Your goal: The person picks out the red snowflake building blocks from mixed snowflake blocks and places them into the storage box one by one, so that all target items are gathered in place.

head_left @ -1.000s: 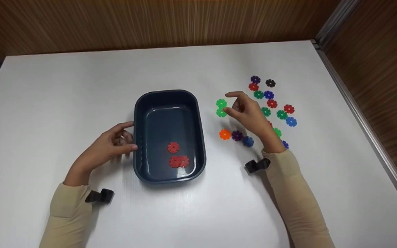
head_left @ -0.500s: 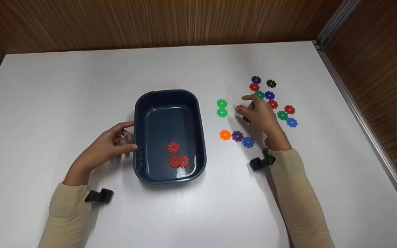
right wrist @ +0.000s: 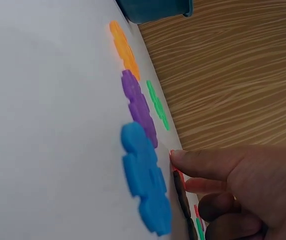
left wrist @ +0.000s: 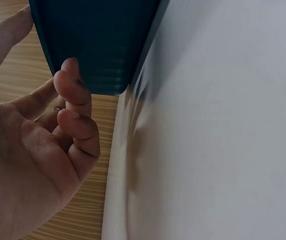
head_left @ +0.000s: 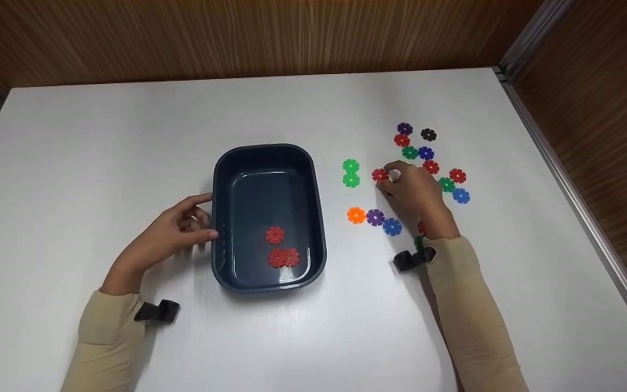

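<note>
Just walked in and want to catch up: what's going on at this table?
A person is working with small flower-shaped plastic discs on a white table. The right hand is down among the scattered coloured discs, fingertips on a red disc lying flat beside two green ones. The left hand rests against the left wall of a dark blue tray, steadying it. Three red discs already lie in the tray.

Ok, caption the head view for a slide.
Right hand touches a red disc among scattered coloured discs; left hand rests against the dark blue tray.
</note>
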Available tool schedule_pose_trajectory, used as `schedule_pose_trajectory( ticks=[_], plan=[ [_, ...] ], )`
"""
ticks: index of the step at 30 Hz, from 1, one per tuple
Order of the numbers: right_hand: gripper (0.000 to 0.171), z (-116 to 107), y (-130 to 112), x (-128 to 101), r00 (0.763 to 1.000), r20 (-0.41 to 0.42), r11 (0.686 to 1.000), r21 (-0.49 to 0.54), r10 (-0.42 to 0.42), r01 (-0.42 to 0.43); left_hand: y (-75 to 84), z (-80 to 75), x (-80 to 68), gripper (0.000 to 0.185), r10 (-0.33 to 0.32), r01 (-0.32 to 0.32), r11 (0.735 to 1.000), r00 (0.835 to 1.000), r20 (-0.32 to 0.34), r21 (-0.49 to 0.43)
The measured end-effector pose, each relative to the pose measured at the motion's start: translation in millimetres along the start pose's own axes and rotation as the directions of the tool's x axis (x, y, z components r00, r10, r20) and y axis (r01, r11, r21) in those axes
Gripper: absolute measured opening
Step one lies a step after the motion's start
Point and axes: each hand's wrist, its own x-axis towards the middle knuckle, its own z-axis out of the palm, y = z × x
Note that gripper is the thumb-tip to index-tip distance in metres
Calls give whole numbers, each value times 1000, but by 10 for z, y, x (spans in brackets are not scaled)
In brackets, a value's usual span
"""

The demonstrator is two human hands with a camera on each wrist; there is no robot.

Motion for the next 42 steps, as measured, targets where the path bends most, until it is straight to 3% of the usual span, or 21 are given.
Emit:
schedule_pose_trajectory(
  ticks=[13,24,32,42],
  plan=[
    [42,31,-29,25,999,-9,999,-22,-40,39,5,0,12,67,9,-9,1000,1000,13,-21],
    [43,26,-67,37,998,54,1000,2,23,-23,2,-8,22,66,24,-23,999,1000,18,-38],
    [44,46,-61,33,999,38,1000,15,19,-20,-8,-4,24,66,31,-30,999,999,11,-26],
    [46,22,-303,-78,995,42,994,-63,-91,93,-9,-6,31,67,0,1,999,1000,16,-54]
  ],
)
